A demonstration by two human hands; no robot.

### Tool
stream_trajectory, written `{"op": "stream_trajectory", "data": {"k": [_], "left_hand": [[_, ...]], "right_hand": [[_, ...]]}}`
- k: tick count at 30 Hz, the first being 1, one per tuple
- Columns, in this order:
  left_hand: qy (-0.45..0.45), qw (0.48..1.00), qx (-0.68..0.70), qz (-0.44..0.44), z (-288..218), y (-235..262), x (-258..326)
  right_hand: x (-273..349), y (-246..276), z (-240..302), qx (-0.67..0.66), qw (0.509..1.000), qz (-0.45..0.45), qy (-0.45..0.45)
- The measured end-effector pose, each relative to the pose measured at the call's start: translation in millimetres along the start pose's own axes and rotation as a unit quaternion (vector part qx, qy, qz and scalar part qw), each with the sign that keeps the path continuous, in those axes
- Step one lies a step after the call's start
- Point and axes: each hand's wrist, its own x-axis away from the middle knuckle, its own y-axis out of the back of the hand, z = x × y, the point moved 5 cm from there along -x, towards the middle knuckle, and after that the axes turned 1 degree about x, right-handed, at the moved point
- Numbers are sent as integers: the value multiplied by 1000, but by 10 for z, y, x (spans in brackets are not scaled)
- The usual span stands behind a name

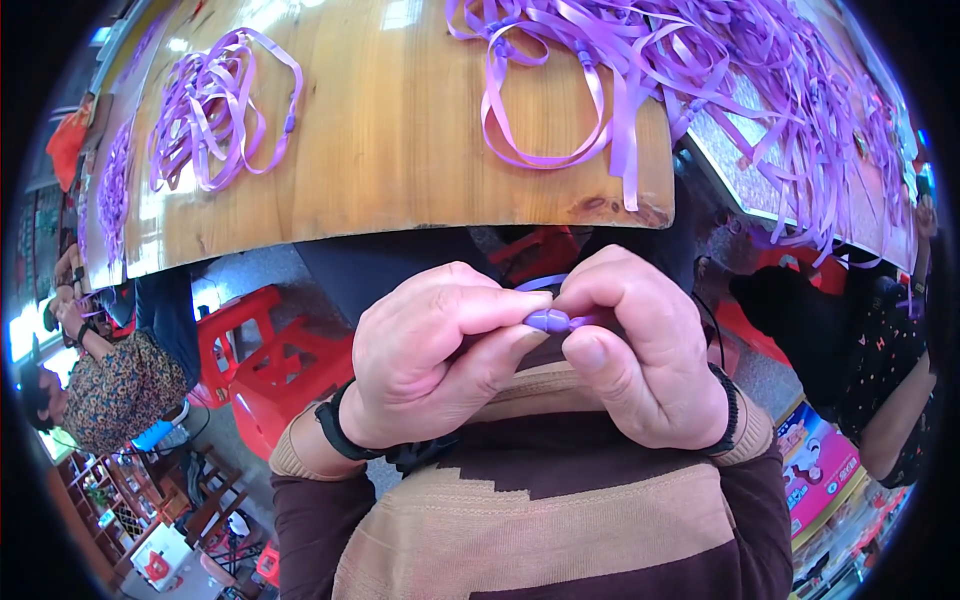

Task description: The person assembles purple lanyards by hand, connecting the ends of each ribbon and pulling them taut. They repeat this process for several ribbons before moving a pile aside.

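Fingertips point(520, 305) of the left hand point(430, 365) and the right hand point(640, 350) are pinched narrow from both sides on a small purple clasp point(548, 320) at the centre of the frame, held close over the striped sweater point(520, 500). A short loop of purple ribbon point(540, 283) arches just above the pinch, and where it runs is hidden behind the fingers. Whether the clasp is fully snapped together cannot be told; it looks close to seated.

As for progress, a bundled set of purple ribbons point(215, 110) lies at the upper left on the wooden table point(400, 150), apparently finished, while a much larger loose tangle of purple ribbons point(720, 70) spreads across the upper right, so most of the work seems left.

No box or tray shows on the table. Below it stand red plastic stools point(270, 365), and a person in a patterned top point(115, 390) sits at the left edge.
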Motion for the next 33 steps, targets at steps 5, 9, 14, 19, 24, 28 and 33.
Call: {"op": "stream_trajectory", "data": {"k": [5,9,14,19,24,28,33], "left_hand": [[-33,999,-16,-3,-18,-40,-1],[-42,999,-15,-13,-36,-60,8],[-66,997,-32,-22,-60,-87,0],[-162,986,-10,-38,-64,-87,-59],[-159,986,-47,-20,-106,-122,-62],[-148,985,-85,-15,-174,-131,-57],[-158,985,-64,-20,-175,-160,-48]], "right_hand": [[2,-24,6,5,999,-36,12],[-8,-47,31,-2,999,-38,-26],[0,-57,23,-18,995,-93,-20],[-24,-17,12,-130,983,-67,-114],[4,12,43,-55,992,-85,-78],[-4,51,114,75,987,-136,44],[8,43,127,85,984,-143,68]]}}
